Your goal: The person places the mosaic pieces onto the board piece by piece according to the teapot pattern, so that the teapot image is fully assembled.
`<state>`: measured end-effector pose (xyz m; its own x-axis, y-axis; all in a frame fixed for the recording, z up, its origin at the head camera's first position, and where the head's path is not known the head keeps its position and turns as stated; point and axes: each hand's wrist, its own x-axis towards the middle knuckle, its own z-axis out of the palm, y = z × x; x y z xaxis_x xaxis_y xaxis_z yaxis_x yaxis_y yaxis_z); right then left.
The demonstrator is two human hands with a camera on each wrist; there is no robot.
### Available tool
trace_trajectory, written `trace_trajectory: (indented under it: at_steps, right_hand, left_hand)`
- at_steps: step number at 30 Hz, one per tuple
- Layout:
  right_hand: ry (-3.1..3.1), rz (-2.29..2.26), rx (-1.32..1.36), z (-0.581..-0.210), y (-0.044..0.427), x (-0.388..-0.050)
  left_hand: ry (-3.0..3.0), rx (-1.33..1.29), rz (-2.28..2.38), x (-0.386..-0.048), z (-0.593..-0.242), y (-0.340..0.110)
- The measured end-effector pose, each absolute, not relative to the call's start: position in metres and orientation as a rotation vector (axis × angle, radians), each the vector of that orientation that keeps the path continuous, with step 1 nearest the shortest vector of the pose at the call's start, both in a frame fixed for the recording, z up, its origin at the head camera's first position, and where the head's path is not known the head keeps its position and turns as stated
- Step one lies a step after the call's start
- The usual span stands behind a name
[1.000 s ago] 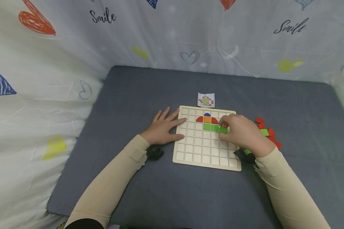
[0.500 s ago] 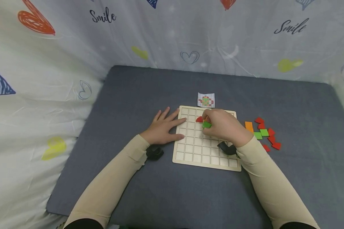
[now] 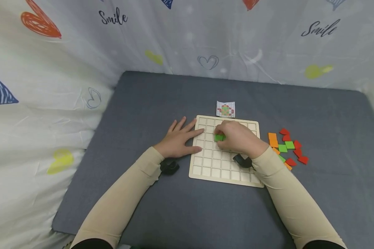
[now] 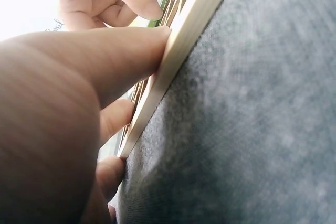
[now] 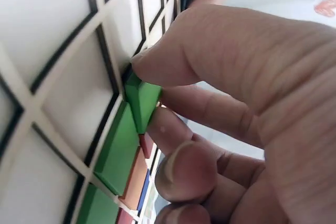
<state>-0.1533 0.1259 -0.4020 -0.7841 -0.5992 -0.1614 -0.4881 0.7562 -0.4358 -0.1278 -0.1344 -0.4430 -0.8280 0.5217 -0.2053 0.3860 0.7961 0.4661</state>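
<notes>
My right hand (image 3: 238,138), in the head view, is over the upper middle of the pale gridded board (image 3: 212,173). Its thumb and finger pinch a green square tile (image 5: 144,100), tilted at a cell in the right wrist view. Beside that tile another green tile (image 5: 113,153) lies flat in its cell, with an orange tile (image 5: 136,174) in the adjoining row. Parts of red and blue pieces show there too; in the head view my right hand covers them. My left hand (image 3: 177,140) lies spread at the board's left edge, its fingertips and thumb touching the frame.
Loose red, green and orange tiles (image 3: 289,145) lie to the right of the board on the grey table (image 3: 162,214). A small printed pattern card (image 3: 225,109) lies just behind the board. A patterned white curtain (image 3: 187,38) hangs behind and at the left.
My right hand has moved left across the board with the green tile, from the right end of the green row to its left end. My left hand has stayed in place.
</notes>
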Motion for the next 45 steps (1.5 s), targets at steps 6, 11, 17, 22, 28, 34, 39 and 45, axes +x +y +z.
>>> trace_trajectory:
  at_steps: [6,11,17,22,28,34,39,45]
  right_hand:
    - [2.678,-0.548,-0.914,-0.402,0.128,-0.151]
    - [2.693,-0.56,-0.968,-0.404,0.129,-0.151]
    - [2.701,-0.585,-0.987,-0.403,0.129,-0.15]
    - [2.696,-0.599,-0.965,-0.402,0.129,-0.149]
    - [2.699,-0.611,-0.962,-0.404,0.129,-0.147]
    - [2.714,-0.616,-0.941,-0.405,0.129,-0.145]
    - [2.723,-0.597,-0.933,-0.405,0.129,-0.144]
    - [2.731,-0.583,-0.886,-0.401,0.134,-0.142]
  left_hand:
    - [2.667,0.707,0.589,-0.127,-0.442,-0.134]
    - [2.67,0.706,0.595,-0.128,-0.441,-0.134]
    - [2.669,0.702,0.598,-0.128,-0.44,-0.134]
    - [2.673,0.699,0.595,-0.127,-0.44,-0.135]
    - [2.669,0.7,0.594,-0.127,-0.44,-0.135]
    - [2.665,0.692,0.59,-0.127,-0.441,-0.134]
    - [2.666,0.686,0.59,-0.127,-0.442,-0.134]
    - [2.666,0.69,0.59,-0.127,-0.442,-0.134]
